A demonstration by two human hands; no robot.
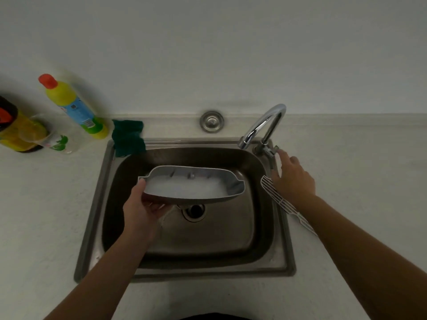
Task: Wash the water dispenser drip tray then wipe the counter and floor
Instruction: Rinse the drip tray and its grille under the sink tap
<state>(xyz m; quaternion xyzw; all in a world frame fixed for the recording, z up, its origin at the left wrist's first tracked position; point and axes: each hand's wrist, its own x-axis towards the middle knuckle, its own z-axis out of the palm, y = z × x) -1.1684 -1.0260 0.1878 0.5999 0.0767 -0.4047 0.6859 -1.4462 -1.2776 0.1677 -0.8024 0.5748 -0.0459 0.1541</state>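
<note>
My left hand (141, 209) grips the left end of the grey drip tray (233, 188), held tilted over the steel sink (97, 204). Foamy water fills the tray, and a thin stream spills from its near edge beside my fingers. My right hand (293, 179) reaches toward the tap handle (270, 150) at the base of the chrome faucet (263, 125), with the fingertips at the handle and nothing held. The white slotted tray grille (284, 204) lies on the sink's right rim, partly under my right wrist.
A green cloth (128, 137) hangs over the sink's back left corner. A yellow bottle with a red cap (74, 107), a dark-capped yellow bottle (16, 128) and a clear plastic cup (48, 137) stand on the left of the counter (358, 169). The drain (194, 210) sits mid-sink.
</note>
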